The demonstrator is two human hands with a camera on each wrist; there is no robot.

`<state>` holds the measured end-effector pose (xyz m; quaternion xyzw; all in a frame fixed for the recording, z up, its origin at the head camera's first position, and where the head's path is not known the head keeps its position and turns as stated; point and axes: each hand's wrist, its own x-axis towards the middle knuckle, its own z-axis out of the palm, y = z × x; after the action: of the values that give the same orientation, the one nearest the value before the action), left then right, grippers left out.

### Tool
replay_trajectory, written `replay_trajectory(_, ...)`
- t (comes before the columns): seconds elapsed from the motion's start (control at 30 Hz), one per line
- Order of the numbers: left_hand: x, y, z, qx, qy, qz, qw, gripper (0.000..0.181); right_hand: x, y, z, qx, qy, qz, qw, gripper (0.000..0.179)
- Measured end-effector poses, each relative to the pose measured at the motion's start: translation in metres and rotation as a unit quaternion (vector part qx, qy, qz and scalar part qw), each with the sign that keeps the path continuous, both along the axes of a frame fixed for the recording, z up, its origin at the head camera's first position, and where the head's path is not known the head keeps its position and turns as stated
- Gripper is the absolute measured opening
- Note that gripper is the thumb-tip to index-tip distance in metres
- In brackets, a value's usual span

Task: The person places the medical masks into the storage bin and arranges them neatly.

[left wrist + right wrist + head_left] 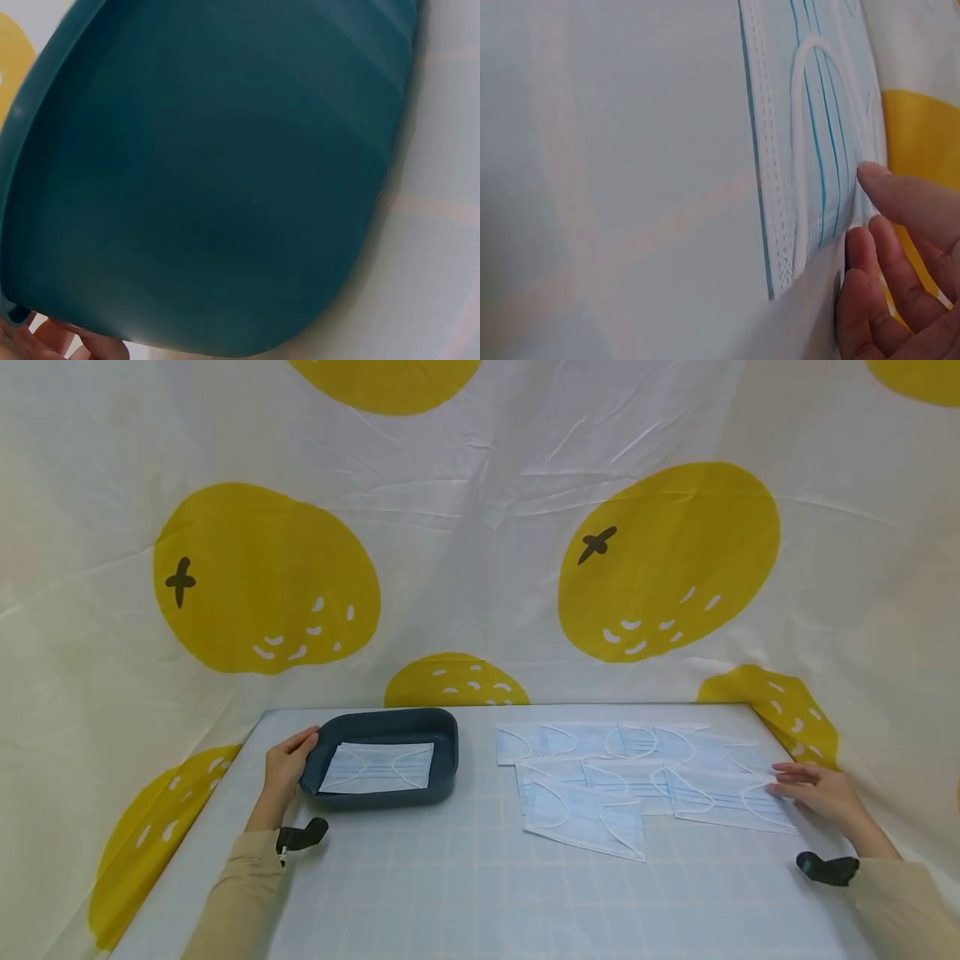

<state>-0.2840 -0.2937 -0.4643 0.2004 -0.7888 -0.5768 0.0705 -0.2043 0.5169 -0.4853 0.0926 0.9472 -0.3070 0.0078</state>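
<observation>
Over at the right end of the face mask spread, your right hand (822,797) is about half open, fingers loosely bent, thumb tip touching the short end of the rightmost mask (727,800). Can't tell from either view whether you've actually pinched it. That mask lies flat on the white tabletop (465,885), partly overlapping its neighbours. Meanwhile your left hand (287,767) has its fingers closed on the left end of the dark teal tray (390,800), where another pleated mask (378,768) lies; no idea if there's more underneath.

So I'd say you're at the grab-one-mask step. Imo the next move calls for a clean pinch on just that one layer, with the ear loop (798,150) kept off the other masks' loops, plus a steady left hand on the tray.
</observation>
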Motion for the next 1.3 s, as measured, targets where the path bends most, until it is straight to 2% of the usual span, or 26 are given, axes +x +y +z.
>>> replay_trajectory(0.33, 0.0003, 0.0029, 0.0003, 0.001, 0.004, 0.007, 1.0, 0.045, -0.003, 0.0048, 0.0008, -0.023, -0.053, 0.004, 0.9983, 0.09)
replay_trajectory(0.53, 0.0015, 0.0038, 0.0024, 0.0, 0.008, 0.006, 1.0, 0.045, -0.0044, 0.0038, 0.002, -0.033, -0.067, 0.002, 0.9972, 0.088)
replay_trajectory(1.07, 0.0024, 0.0044, 0.001, -0.004, 0.009, 0.006, 0.9999, 0.044, -0.0025, 0.0048, 0.0022, -0.021, -0.057, 0.003, 0.9981, 0.082)
replay_trajectory(1.3, 0.0038, 0.0028, 0.0011, -0.011, 0.011, 0.0, 0.9999, 0.045, -0.0014, 0.008, 0.0042, -0.005, -0.059, 0.024, 0.9979, 0.073)
